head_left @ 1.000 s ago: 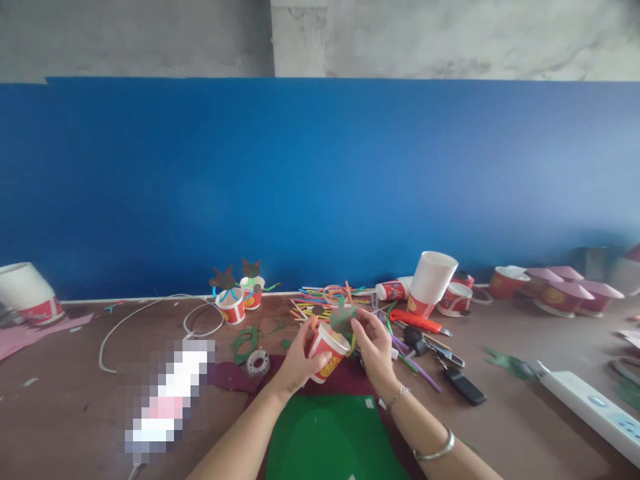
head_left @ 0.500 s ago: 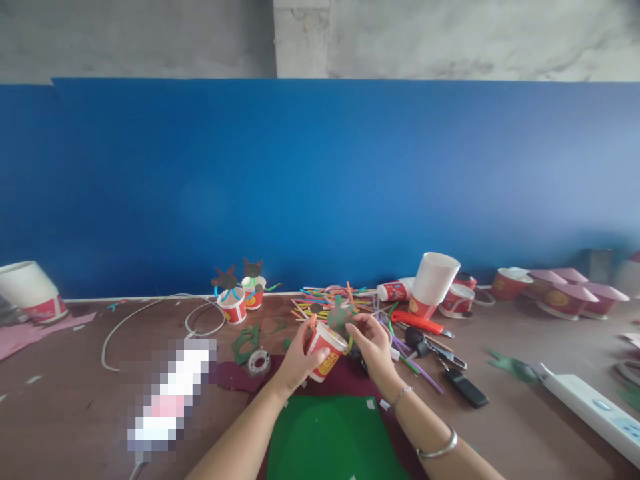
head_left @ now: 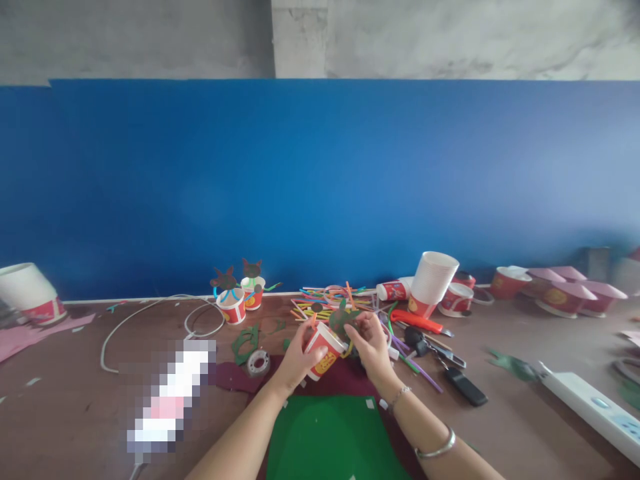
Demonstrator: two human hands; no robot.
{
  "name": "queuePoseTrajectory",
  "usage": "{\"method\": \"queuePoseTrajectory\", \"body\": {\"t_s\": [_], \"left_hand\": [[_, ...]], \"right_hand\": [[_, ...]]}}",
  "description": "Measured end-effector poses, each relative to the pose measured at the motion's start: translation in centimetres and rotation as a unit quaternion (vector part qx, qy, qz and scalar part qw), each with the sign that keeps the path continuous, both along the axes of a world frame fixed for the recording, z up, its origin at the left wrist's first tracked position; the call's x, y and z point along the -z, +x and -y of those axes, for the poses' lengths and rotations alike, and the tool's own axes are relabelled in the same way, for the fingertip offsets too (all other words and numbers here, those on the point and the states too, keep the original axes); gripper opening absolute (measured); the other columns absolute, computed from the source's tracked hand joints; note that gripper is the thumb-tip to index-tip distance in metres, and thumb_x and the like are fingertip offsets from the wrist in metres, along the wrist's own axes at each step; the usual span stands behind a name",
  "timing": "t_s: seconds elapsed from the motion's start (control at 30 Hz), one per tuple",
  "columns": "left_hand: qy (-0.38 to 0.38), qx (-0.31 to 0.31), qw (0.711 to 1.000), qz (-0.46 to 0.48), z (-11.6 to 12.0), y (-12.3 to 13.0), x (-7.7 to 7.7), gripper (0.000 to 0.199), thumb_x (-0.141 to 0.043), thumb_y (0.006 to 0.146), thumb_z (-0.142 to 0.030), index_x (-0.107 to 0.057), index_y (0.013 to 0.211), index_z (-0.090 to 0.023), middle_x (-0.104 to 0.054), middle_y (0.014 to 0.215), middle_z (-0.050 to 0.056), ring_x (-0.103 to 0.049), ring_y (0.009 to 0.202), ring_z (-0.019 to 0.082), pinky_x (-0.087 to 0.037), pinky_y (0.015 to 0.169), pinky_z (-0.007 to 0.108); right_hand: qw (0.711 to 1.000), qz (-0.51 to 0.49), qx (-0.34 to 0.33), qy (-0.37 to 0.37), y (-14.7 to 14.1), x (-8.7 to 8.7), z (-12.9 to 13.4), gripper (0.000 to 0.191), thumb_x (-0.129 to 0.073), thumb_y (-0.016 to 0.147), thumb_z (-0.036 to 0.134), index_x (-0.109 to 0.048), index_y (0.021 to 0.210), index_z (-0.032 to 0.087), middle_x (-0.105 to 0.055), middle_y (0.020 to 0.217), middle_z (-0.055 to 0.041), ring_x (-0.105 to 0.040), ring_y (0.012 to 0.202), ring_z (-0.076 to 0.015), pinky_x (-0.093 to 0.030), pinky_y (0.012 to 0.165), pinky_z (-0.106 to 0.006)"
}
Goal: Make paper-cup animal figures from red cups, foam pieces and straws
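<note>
Tilted to the right, a red and white paper cup [head_left: 324, 351] is held by my left hand [head_left: 300, 359], its thumb across the front. My right hand [head_left: 371, 343] pinches a dark green paper cutout [head_left: 341, 319] at the cup's rim. An orange strip with a dark round piece [head_left: 317, 307] stands up at the cup's left side, and a yellow strip shows at its right. Under my hands lie a green sheet [head_left: 333, 437] and dark red paper [head_left: 235, 377].
Two decorated cups [head_left: 233, 308] stand back left. Colourful straws [head_left: 320, 308] lie behind my hands. Right of them are stacked cups [head_left: 431, 283], an orange cutter [head_left: 417, 321], keys and a power strip [head_left: 590, 403]. A tape roll [head_left: 259, 363] lies left.
The green cutout has turned slightly at the cup's rim in my right hand. My left hand still holds the tilted cup in nearly the same place.
</note>
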State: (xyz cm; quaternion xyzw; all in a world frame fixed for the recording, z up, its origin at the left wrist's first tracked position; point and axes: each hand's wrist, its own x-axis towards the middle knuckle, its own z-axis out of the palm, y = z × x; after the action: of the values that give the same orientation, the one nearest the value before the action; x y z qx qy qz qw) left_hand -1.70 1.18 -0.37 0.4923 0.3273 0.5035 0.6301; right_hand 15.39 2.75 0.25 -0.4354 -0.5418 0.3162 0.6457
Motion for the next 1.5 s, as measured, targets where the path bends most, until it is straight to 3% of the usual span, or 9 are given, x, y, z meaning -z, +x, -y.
{"method": "queuePoseTrajectory", "body": {"t_s": [0.13, 0.43, 0.53, 0.63, 0.8, 1.0, 1.13, 1.3, 1.5], "left_hand": [[-0.001, -0.001, 1.0, -0.004, 0.1, 0.0, -0.3, 0.073, -0.07, 0.067, -0.033, -0.037, 0.132, -0.025, -0.061, 0.116, 0.009, -0.063, 0.097, 0.024, -0.048, 0.087, 0.039], [0.001, -0.017, 1.0, -0.003, 0.1, 0.0, -0.4, 0.071, -0.07, 0.067, -0.03, -0.039, 0.131, -0.023, -0.062, 0.114, 0.01, -0.063, 0.097, 0.025, -0.048, 0.086, 0.039], [-0.011, -0.03, 0.999, 0.008, 0.1, -0.1, -0.5, 0.066, -0.07, 0.068, -0.032, -0.042, 0.127, -0.022, -0.063, 0.112, 0.01, -0.063, 0.096, 0.024, -0.048, 0.085, 0.038], [-0.005, -0.048, 0.999, 0.02, 0.0, 0.0, -0.6, 0.058, -0.068, 0.07, -0.034, -0.046, 0.122, -0.021, -0.064, 0.112, 0.01, -0.063, 0.098, 0.024, -0.048, 0.086, 0.037], [0.031, -0.099, 0.994, 0.032, -0.2, 0.1, -1.1, 0.05, -0.066, 0.073, -0.034, -0.049, 0.118, -0.018, -0.06, 0.12, 0.011, -0.057, 0.109, 0.024, -0.042, 0.094, 0.036], [0.044, -0.103, 0.993, 0.05, -0.1, 0.4, -1.4, 0.053, -0.068, 0.073, -0.031, -0.046, 0.12, -0.019, -0.059, 0.121, 0.011, -0.054, 0.113, 0.024, -0.04, 0.096, 0.036], [0.037, -0.071, 0.995, 0.05, 0.1, 0.7, -1.4, 0.057, -0.07, 0.071, -0.03, -0.047, 0.122, -0.019, -0.06, 0.117, 0.011, -0.056, 0.109, 0.026, -0.041, 0.094, 0.038], [0.044, -0.124, 0.99, 0.047, -0.2, 0.5, -1.3, 0.036, -0.064, 0.076, -0.036, -0.06, 0.106, -0.017, -0.064, 0.108, 0.009, -0.057, 0.102, 0.023, -0.042, 0.089, 0.033], [0.018, -0.223, 0.973, 0.056, -1.3, -0.3, -0.3, 0.024, -0.066, 0.073, -0.039, -0.062, 0.073, -0.016, -0.064, 0.073, 0.001, -0.057, 0.074, 0.014, -0.042, 0.073, 0.024]], "right_hand": [[0.999, 0.033, 0.008, 0.0, 0.1, 0.1, 0.0, 0.019, -0.064, 0.074, 0.034, -0.051, 0.079, 0.021, -0.051, 0.067, 0.0016, -0.047, 0.061, -0.0138, -0.041, 0.054, -0.025], [0.998, 0.026, -0.038, -0.05, -0.1, -0.5, 0.4, 0.033, -0.065, 0.073, 0.039, -0.065, 0.097, 0.017, -0.067, 0.088, -0.0067, -0.062, 0.079, -0.0216, -0.05, 0.071, -0.034], [0.998, 0.034, -0.037, -0.042, -0.3, -0.9, 0.8, 0.039, -0.065, 0.074, 0.039, -0.06, 0.105, 0.017, -0.066, 0.085, -0.0053, -0.061, 0.077, -0.0205, -0.05, 0.069, -0.032], [0.998, -0.023, -0.052, -0.032, -0.5, -0.9, 0.8, 0.048, -0.064, 0.075, 0.039, -0.049, 0.117, 0.021, -0.063, 0.097, -0.006, -0.06, 0.089, -0.0207, -0.05, 0.077, -0.033], [0.987, -0.062, -0.127, -0.079, -0.6, -0.4, 0.6, 0.046, -0.059, 0.08, 0.043, -0.046, 0.118, 0.021, -0.062, 0.103, -0.008, -0.06, 0.093, -0.0217, -0.048, 0.083, -0.037], [0.949, -0.04, -0.292, -0.108, -1.6, -0.3, 1.3, 0.045, -0.066, 0.076, 0.042, -0.048, 0.112, 0.022, -0.063, 0.109, -0.009, -0.059, 0.103, -0.0245, -0.046, 0.089, -0.04], [0.949, -0.014, -0.299, -0.094, -2.2, 0.3, 1.5, 0.055, -0.072, 0.071, 0.036, -0.045, 0.116, 0.023, -0.06, 0.117, -0.0091, -0.055, 0.109, -0.025, -0.043, 0.094, -0.042], [0.953, -0.021, -0.284, -0.105, -2.0, 0.5, 1.4, 0.047, -0.068, 0.075, 0.034, -0.045, 0.115, 0.022, -0.061, 0.112, -0.0079, -0.057, 0.105, -0.0242, -0.044, 0.092, -0.04], [0.952, -0.017, -0.29, -0.099, -1.9, 0.8, 1.4, 0.051, -0.068, 0.074, 0.03, -0.045, 0.119, 0.021, -0.061, 0.112, -0.0075, -0.057, 0.104, -0.0232, -0.044, 0.09, -0.038]]}}
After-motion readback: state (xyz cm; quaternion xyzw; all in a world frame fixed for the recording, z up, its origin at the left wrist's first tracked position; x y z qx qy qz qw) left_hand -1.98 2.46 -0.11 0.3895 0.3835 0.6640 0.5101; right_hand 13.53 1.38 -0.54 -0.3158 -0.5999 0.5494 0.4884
